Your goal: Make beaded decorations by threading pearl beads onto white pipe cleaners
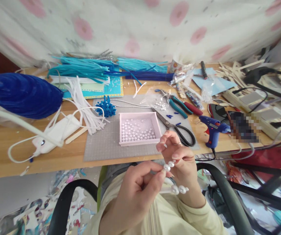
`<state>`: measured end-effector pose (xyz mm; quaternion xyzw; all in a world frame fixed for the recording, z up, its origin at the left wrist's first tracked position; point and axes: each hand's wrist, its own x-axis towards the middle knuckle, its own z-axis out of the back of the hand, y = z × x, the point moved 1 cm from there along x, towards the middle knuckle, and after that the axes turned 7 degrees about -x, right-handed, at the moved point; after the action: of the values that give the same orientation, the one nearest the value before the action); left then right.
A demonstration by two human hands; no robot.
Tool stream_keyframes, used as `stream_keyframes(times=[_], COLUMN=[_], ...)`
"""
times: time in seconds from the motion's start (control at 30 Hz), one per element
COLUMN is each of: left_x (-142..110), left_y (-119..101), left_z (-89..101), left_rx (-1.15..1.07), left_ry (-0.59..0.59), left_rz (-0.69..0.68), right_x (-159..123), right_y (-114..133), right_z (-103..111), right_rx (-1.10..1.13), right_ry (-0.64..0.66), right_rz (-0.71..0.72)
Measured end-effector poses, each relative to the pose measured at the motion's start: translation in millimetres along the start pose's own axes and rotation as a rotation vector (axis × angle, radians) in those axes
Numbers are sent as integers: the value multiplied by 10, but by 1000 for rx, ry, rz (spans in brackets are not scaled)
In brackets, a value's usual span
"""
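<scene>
My left hand (137, 189) and my right hand (179, 160) meet in front of my chest, below the table's edge. Both are closed in a pinch on a short white pipe cleaner strung with white pearl beads (169, 165). Two more pearls (181, 189) hang on the lower end of the same piece. Just beyond my hands, a pink tray (156, 124) of several loose pearls sits on a grey cutting mat (101, 143). Black-handled scissors (177, 129) lie to the right of the tray.
On the wooden table lie a blue glue gun (212, 129), pliers (182, 106), blue and white pipe cleaners (86, 70), a small blue flower piece (106, 108), a dark blue bundle (23, 94), a power strip (253, 101) and cables. Chair arms (218, 182) flank me.
</scene>
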<state>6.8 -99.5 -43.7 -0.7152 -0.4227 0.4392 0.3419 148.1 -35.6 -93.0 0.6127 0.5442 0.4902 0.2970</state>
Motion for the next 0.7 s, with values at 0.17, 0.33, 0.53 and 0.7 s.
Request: stream_keyframes(times=[0.17, 0.33, 0.53, 0.7], left_x=[2, 14, 31, 19], left_y=[-14, 2, 37, 10], left_z=[5, 13, 18, 14], left_rx=[-1, -8, -16, -9], left_ry=[-8, -14, 18, -8], left_rz=[1, -5, -34, -11], right_x=[2, 16, 29, 24], right_y=[-3, -6, 4, 4], right_z=[-1, -3, -5, -8], right_rx=[8, 20, -2, 17], right_ry=[18, 13, -26, -3], right_rz=[21, 24, -4, 5])
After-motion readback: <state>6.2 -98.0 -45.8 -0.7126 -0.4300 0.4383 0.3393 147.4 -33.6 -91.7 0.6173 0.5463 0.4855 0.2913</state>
